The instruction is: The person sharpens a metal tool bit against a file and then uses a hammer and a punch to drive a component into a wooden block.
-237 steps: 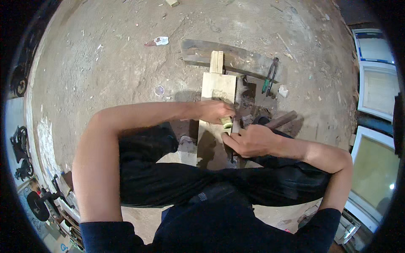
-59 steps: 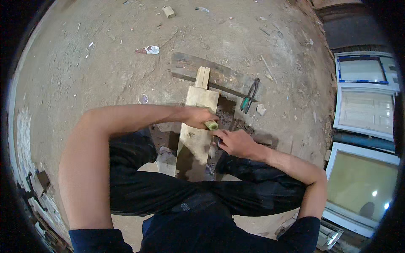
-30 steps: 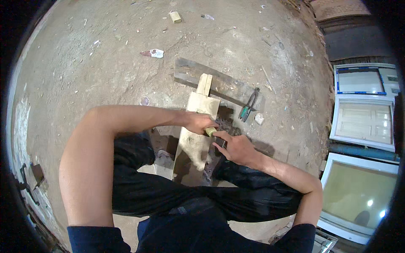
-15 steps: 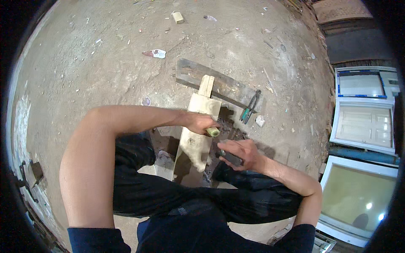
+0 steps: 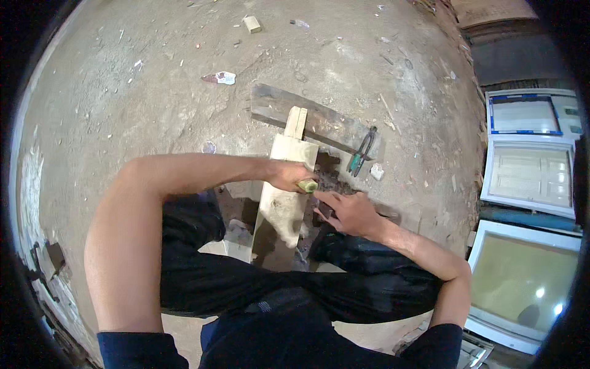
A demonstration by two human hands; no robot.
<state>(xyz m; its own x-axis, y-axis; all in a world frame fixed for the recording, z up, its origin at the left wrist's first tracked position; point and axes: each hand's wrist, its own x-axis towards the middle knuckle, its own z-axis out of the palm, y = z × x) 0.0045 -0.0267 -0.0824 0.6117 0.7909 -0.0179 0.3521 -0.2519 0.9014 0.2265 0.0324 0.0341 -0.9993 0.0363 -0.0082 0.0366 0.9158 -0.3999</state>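
My left hand is closed round a short, pale yellow-green wooden piece, whose blunt end sticks out toward my right hand. That hand rests over a thick, light wooden plank with a narrower tongue at its far end. Just to the right, my right hand is bent round a dark object, mostly hidden and too unclear to name. Its forefinger points at the end of the wooden piece, almost touching it. Under the plank's tongue lies a weathered grey board.
Pliers with green on the handles lie across the grey board's right end. A small wood block and a torn wrapper are on the dusty floor. White framed panels stand along the right. My bent legs flank the plank.
My right hand has turned and moved slightly up, closer to the wooden piece, its forefinger now extended. The dark object shows less. My left hand keeps its hold; the whole view has shifted slightly.
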